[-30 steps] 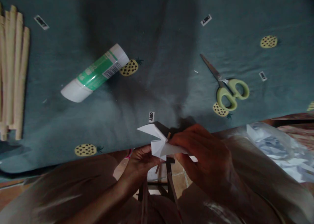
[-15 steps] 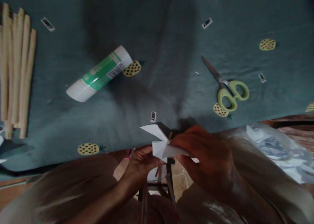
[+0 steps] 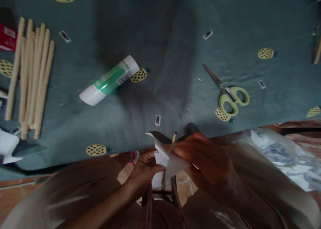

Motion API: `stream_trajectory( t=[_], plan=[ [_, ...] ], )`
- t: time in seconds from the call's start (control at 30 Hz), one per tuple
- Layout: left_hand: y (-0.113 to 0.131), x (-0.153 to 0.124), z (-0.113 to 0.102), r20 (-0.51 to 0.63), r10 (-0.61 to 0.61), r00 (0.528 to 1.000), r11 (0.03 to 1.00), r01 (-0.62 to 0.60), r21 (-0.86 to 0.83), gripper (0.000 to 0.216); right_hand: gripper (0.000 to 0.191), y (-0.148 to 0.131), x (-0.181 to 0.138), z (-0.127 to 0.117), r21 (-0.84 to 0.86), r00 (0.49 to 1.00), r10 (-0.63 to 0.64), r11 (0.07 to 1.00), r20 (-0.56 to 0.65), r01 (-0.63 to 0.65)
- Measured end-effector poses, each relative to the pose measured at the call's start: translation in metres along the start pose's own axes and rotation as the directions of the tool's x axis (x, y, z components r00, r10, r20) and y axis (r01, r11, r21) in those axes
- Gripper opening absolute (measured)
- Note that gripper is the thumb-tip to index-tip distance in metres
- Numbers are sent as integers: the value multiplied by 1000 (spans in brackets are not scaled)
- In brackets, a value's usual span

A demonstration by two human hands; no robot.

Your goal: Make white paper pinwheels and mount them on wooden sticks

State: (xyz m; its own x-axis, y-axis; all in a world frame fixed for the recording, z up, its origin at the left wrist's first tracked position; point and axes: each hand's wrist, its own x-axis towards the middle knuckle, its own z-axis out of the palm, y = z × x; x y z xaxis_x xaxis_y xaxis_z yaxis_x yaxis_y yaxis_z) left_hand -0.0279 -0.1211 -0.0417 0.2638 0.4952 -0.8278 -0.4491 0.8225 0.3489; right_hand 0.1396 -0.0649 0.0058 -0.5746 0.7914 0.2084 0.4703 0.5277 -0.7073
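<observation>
Above my lap, at the near edge of the table, a folded white paper pinwheel (image 3: 164, 155) is between my hands. My left hand (image 3: 145, 165) pinches its left side, thumb in front. My right hand (image 3: 203, 162) closes on its right side, its fingertips partly hidden behind the paper. A thin wooden stick (image 3: 174, 141) with a dark tip stands up behind the paper, near my right fingers; where it joins the paper is hidden. Farther up the cloth lie a glue stick (image 3: 110, 81) and green-handled scissors (image 3: 227, 91), both untouched.
Several rolled tan sticks (image 3: 33, 78) lie at the left, with a red packet (image 3: 7, 37) behind them. White folded paper (image 3: 8, 145) sits at the left edge. A clear plastic bag with paper pieces (image 3: 283, 155) rests at the right, below the tablecloth (image 3: 160, 88) edge.
The paper has turned and tilted in my hands, and more of the thin stick shows above it. The view has shifted slightly left, bringing the red packet into sight.
</observation>
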Motion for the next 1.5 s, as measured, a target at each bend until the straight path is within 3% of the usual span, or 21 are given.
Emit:
stream_trajectory(
  t=[0.2, 0.43, 0.9, 1.17, 1.37, 1.5],
  plan=[
    [9, -1, 7, -29, 1, 1000, 1000, -1, 1, 22, 18, -1, 0, 2, -100, 999, 25, 995, -29, -28],
    [3, -1, 3, -20, -20, 1000, 1000, 20, -1, 22, 18, -2, -3, 4, -242, 999, 3, 970, -34, -11],
    [4, -2, 6, -27, -20, 999, 999, 19, -36, 22, 17, -5, -1, 1, -192, 1000, -6, 981, 4, 7],
    [4, -5, 10, -46, -57, 997, 996, 54, -71, 24, 14, -4, -2, 2, -104, 998, 35, 994, -60, -41],
    [1, -5, 10, -98, -44, 994, 996, 36, -86, 21, 15, -2, -3, 2, -148, 994, 52, 987, -91, -65],
    [3, -5, 12, -68, -38, 997, 993, 31, -110, 20, 14, 0, -4, 3, -174, 992, 71, 981, -104, -89]
  ],
)
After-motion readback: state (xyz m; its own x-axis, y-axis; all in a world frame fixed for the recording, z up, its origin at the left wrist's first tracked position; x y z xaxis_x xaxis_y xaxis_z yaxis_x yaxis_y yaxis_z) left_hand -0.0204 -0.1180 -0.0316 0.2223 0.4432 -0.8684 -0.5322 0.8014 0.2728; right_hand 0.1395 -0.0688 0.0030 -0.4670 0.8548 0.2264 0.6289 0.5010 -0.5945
